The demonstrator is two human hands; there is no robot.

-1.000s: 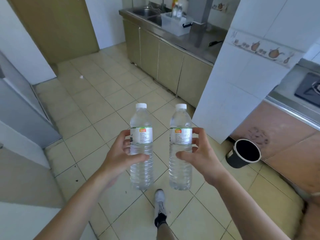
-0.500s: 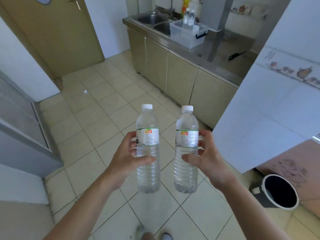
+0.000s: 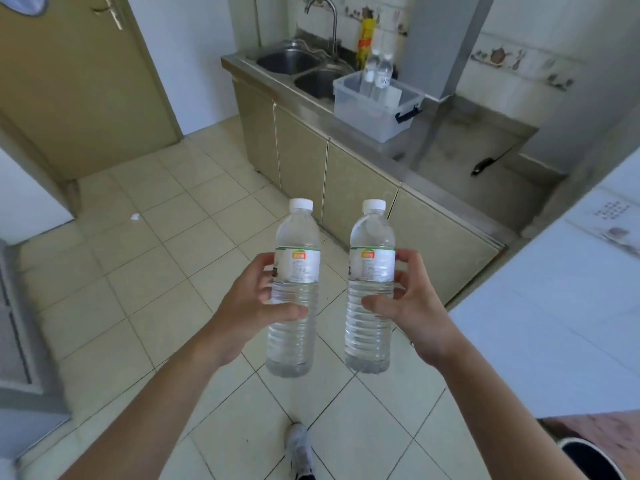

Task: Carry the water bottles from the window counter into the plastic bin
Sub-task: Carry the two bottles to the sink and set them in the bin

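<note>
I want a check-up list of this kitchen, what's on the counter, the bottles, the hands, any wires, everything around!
Surface: steel counter bears the plastic bin beside a double sink.
Job's things: two bottles stand upright in the bin; left bottle and right bottle are carried upright, capped.
Clutter: a dark-handled tool on the counter; a yellow bottle behind the sink.
Hands: left hand grips the left bottle; right hand grips the right bottle.
Cables: nothing seen.
Surroundings: tiled floor, door, black bucket.

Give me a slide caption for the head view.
Each hand carries an upright water bottle toward the plastic bin.
</note>
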